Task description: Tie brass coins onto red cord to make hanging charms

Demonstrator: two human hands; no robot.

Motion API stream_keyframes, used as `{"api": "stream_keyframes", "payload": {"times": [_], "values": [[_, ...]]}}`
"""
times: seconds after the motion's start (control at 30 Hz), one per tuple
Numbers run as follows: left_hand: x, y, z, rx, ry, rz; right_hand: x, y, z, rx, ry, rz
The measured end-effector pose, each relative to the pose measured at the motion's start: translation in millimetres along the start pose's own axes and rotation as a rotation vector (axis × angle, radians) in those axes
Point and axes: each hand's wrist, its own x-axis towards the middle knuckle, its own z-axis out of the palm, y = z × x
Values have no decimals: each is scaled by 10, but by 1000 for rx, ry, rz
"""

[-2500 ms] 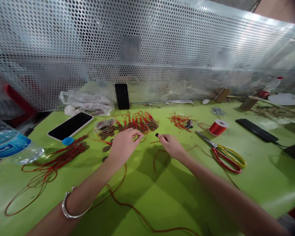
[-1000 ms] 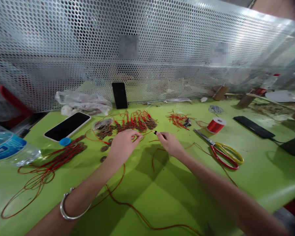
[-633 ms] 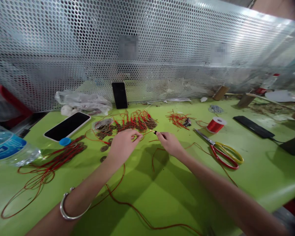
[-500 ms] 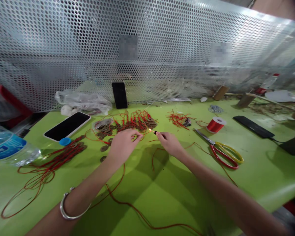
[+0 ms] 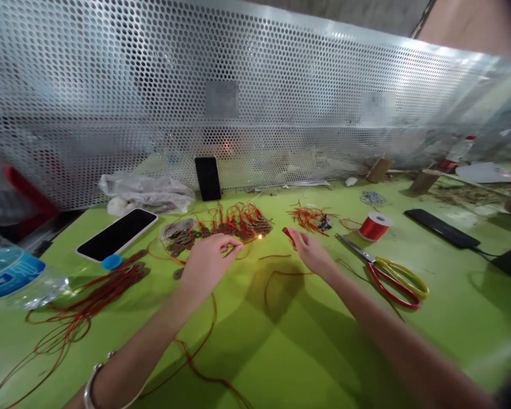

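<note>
My left hand (image 5: pixel 213 255) is closed in a pinch on a thin red cord (image 5: pixel 251 242). At the cord's tip, just right of the fingertips, a small flame (image 5: pixel 260 237) glows. My right hand (image 5: pixel 309 250) is wrapped round a red lighter (image 5: pixel 288 233), which sits apart from the burning tip, to its right. Behind my left hand lie rows of brown coins (image 5: pixel 234 227) tied with red cords. A short cut cord (image 5: pixel 275 256) and a longer red cord (image 5: pixel 266 292) rest on the green table between my hands.
Scissors (image 5: pixel 396 278) and a spool of red thread (image 5: pixel 375 226) lie to the right, near cord scraps (image 5: pixel 309 217). A phone (image 5: pixel 118 234), blue cap (image 5: pixel 112 261), coin strings (image 5: pixel 119 278) and water bottle (image 5: pixel 15 272) are at left. Behind stands a perforated metal screen (image 5: pixel 281 74).
The lighter's flame is gone, and the cord's tip now burns. My right hand has drawn back to the right with the lighter. My left hand keeps its pinch, and the view has tilted up slightly.
</note>
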Motion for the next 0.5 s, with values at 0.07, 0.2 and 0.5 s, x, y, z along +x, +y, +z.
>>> {"api": "stream_keyframes", "payload": {"times": [0.07, 0.2, 0.5], "values": [[1, 31, -108, -14, 7, 14, 44, 124, -85, -80, 18, 22], [-33, 143, -393, -42, 13, 72, 120, 376, -149, -219, 42, 60], [-166, 249, -638, -77, 79, 323, 128, 406, -97, -572, 85, -10]]}}
